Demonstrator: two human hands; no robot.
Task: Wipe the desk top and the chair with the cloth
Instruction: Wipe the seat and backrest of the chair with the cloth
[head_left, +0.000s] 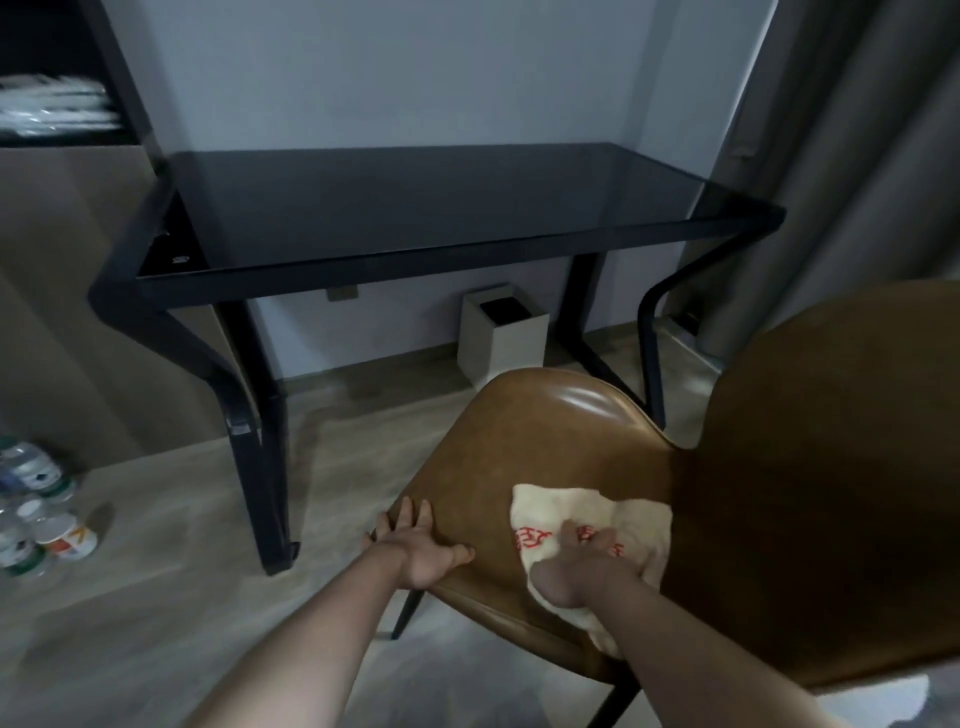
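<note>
A brown leather chair (550, 441) stands in front of a black glass-topped desk (415, 208), its backrest at the right. A cream cloth (561, 512) with red lettering lies on the seat near the backrest. My right hand (582, 566) presses flat on the cloth with the fingers spread. My left hand (421, 545) rests on the seat's left edge, fingers straight along the rim and thumb on the seat. The desk top is bare and dark.
A white square bin (501, 338) stands on the floor under the desk. Several plastic bottles and cups (36, 514) lie on the wooden floor at the left. Grey curtains (852, 156) hang at the right; a dark shelf unit (62, 104) is at the upper left.
</note>
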